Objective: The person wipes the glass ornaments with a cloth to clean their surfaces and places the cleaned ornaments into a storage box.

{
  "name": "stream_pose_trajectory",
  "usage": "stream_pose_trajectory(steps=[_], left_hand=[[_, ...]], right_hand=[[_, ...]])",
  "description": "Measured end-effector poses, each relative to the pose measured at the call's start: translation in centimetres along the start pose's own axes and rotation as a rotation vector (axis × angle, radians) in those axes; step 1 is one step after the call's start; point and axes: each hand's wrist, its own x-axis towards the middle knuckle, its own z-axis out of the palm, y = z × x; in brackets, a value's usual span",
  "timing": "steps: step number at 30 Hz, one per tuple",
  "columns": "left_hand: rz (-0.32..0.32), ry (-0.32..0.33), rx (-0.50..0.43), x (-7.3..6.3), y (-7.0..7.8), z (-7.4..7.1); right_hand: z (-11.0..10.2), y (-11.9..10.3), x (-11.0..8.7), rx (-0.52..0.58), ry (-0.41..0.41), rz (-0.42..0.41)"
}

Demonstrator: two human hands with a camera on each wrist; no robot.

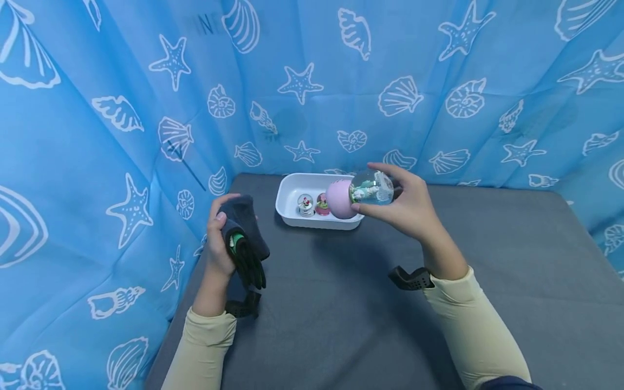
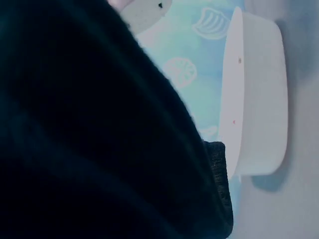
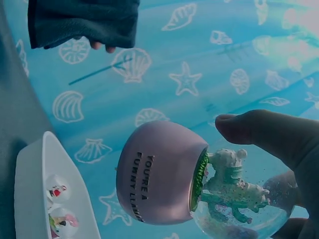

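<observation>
My right hand grips a large snow globe by its clear dome, tilted on its side above the right end of a white tub. The globe's pink base carries dark lettering, and a white-and-green figure shows inside the glass. In my left hand is a folded dark cloth, with a bit of green showing in its fold; the cloth fills much of the left wrist view. Two small snow globes stand in the tub: one with a white base, one with a red-pink base, partly hidden by the large globe.
The white tub stands near the back edge of a grey-covered table. Blue curtains printed with shells and starfish hang behind the table and along its left side.
</observation>
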Motion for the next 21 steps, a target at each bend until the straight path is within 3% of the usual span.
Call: stream_pose_trajectory(steps=[7,12,21], left_hand=[[-0.048,0.022,0.073,-0.6,0.1,-1.2],[-0.033,0.017,0.160,-1.0,-0.3,-1.6],[-0.076,0.048,0.421,-1.4,-0.8,-1.7]], right_hand=[[2.4,-0.1,2.7,-0.046,-0.039,0.012],[4.0,-0.1,4.9,-0.065,-0.080,0.057],[7.5,0.4,8.5,-0.174,-0.148,0.090]])
